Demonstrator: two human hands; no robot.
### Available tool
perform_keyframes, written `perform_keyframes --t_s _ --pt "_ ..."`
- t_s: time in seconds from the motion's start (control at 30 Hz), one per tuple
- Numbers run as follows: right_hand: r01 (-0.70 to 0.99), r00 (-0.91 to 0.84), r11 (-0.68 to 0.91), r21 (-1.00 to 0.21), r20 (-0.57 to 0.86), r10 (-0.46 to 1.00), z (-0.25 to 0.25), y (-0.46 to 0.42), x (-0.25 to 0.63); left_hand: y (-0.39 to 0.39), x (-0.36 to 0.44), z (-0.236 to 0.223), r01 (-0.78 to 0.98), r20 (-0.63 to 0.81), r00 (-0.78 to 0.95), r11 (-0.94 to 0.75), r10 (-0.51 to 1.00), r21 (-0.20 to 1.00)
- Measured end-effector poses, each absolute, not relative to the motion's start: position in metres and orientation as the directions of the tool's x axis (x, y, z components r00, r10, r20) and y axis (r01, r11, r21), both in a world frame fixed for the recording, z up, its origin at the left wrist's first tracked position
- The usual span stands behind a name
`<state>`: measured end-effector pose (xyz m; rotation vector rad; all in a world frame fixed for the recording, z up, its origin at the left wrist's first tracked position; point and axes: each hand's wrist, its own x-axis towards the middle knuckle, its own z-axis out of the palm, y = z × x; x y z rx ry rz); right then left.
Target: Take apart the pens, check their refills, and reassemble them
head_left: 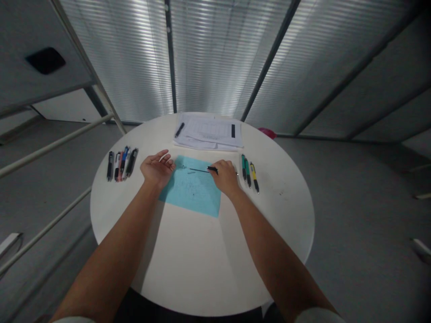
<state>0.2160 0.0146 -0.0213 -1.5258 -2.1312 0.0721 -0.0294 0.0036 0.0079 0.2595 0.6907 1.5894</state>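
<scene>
Pale blue is shown on the paper sheet (dark ink marks are noted), black on the slim pen, and white on the round table.

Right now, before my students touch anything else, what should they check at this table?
Blue sheet lying flat on the round white table: ok.
Black pen held in the right hand: ok.
Left hand pressing the sheet down: not ok, it lies open, palm up.
Pens to the left and pens to the right clear of the sheet: ok.
Marks on the sheet legible: cannot tell, too small.
</scene>
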Motion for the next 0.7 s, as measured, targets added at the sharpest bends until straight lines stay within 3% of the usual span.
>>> perform_keyframes --t_s 0.27,0.43,0.7 --pt "0.855 -0.217 0.363 -0.370 0.380 0.899 -0.012 0.007 0.214 0.006 -0.023 0.010 -0.757 -0.163 -0.128 0.010 0.978 0.654" --pt "0.826 -0.210 0.387 -0.410 0.414 0.886 -0.010 0.006 0.213 0.005 -0.015 0.008 -0.600 -0.038 -0.161 -0.067 0.986 0.797" --pt "0.733 -0.216 0.479 -0.483 0.503 0.837 -0.009 0.003 0.214 -0.001 -0.010 0.001 -0.399 0.122 -0.144 -0.171 0.982 0.901"
